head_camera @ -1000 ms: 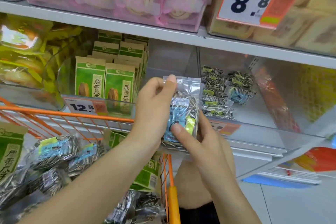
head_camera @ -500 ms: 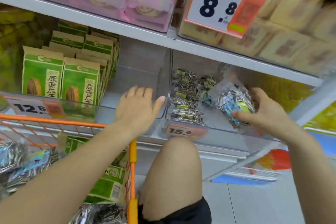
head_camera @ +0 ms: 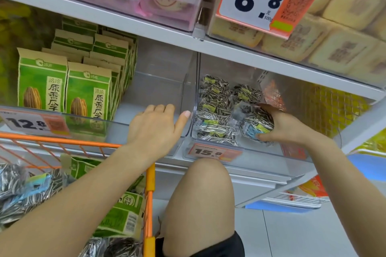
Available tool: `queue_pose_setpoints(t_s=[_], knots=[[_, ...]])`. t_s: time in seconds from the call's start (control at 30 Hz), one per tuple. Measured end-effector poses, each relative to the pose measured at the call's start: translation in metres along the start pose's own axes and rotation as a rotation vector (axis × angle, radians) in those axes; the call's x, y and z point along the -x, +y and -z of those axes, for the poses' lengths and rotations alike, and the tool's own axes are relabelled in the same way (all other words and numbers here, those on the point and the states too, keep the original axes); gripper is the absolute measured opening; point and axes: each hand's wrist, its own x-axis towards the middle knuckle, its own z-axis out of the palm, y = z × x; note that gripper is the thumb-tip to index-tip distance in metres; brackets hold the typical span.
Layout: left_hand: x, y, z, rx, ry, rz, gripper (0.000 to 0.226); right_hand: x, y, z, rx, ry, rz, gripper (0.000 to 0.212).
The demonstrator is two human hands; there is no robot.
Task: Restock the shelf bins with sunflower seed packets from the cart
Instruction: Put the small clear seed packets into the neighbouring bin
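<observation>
My right hand [head_camera: 284, 126] grips a clear sunflower seed packet [head_camera: 253, 124] with a blue label, low inside the clear right bin [head_camera: 261, 156]. It sits beside several like packets [head_camera: 215, 110] piled at the bin's left. My left hand [head_camera: 154, 129] rests with straight fingers on the front rim of the clear left bin [head_camera: 163, 89], thumb against the divider. The orange wire cart [head_camera: 149, 194] at lower left holds more clear seed packets [head_camera: 23, 192] and green seed boxes [head_camera: 121, 215].
Green seed boxes [head_camera: 69, 89] stand in rows in the left bin behind a 12.8 tag [head_camera: 31, 124]. A 15.8 tag [head_camera: 213, 152] hangs on the right bin. The upper shelf [head_camera: 125, 25] overhangs closely. My bare knee [head_camera: 200, 200] is below the bins.
My right hand carried the packet from in front of the bins into the right bin and lowered it. My left hand let go of it and came to rest on the left bin's rim.
</observation>
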Motion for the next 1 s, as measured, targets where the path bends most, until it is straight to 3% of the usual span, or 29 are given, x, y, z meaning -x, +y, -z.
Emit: queue_pose_setpoints(t_s=[0.13,0.27,0.43,0.53,0.67,0.77,1.0], knots=[[0.001,0.000,0.000,0.005,-0.007,0.002,0.081,-0.003,0.004,-0.013,0.060,-0.052,0.022,0.101],[0.002,-0.001,0.000,0.014,-0.017,-0.010,0.076,-0.002,0.010,-0.022,0.143,0.001,0.015,0.103],[0.002,-0.003,-0.003,-0.006,0.005,-0.042,0.065,0.009,0.023,-0.025,0.159,0.078,-0.226,0.101],[0.002,-0.003,-0.004,-0.006,0.023,-0.050,0.062,0.010,0.026,-0.025,-0.015,0.029,-0.254,0.090],[0.002,-0.003,-0.005,0.006,0.027,-0.044,0.065,0.009,0.022,-0.025,-0.117,0.075,-0.239,0.104],[0.001,-0.003,-0.006,0.012,0.029,-0.042,0.065,0.009,0.019,-0.026,-0.142,0.109,-0.256,0.108],[0.001,-0.004,-0.008,-0.001,0.080,-0.063,0.063,0.015,0.010,-0.022,-0.108,0.168,-0.244,0.092]])
